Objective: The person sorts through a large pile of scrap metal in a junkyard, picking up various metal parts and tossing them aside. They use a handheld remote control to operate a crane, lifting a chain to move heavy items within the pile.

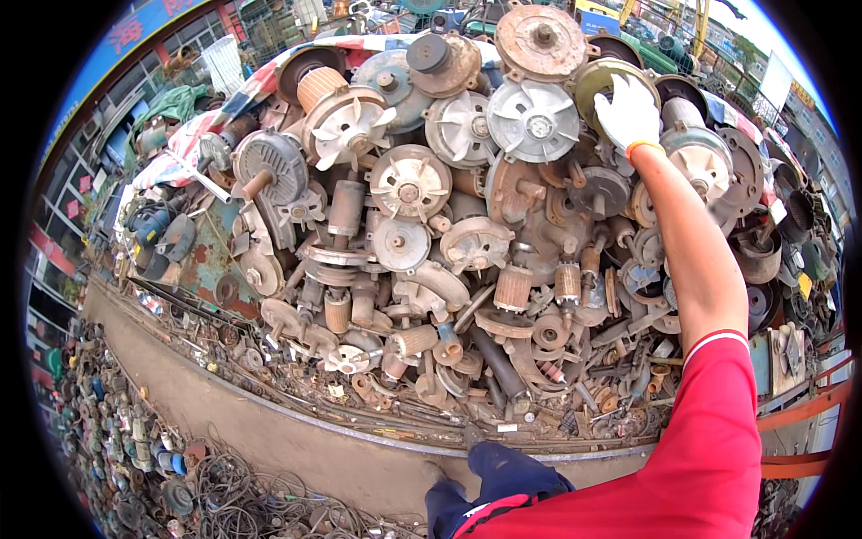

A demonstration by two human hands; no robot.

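My right hand [630, 113], in a white glove with an orange cuff, reaches to the upper right of a large heap of scrap motor parts. It lies over a round olive-coloured metal motor cover [592, 84], palm side hidden, so a grip cannot be made out. Left of it are a silvery finned fan disc [533, 124] and, higher up, a rusty round end cover [539, 42]. Below the hand sits a dark disc with a shaft [599, 192]. To the right of my forearm is a pale finned motor cover [697, 165]. My left hand is out of view.
A metal edge [377, 439] runs along the heap's foot, close to my legs. Coiled cables [236, 498] and small parts lie at the lower left. A white pipe [199, 176] sticks out at left. Orange metal bars [801, 411] stand at right.
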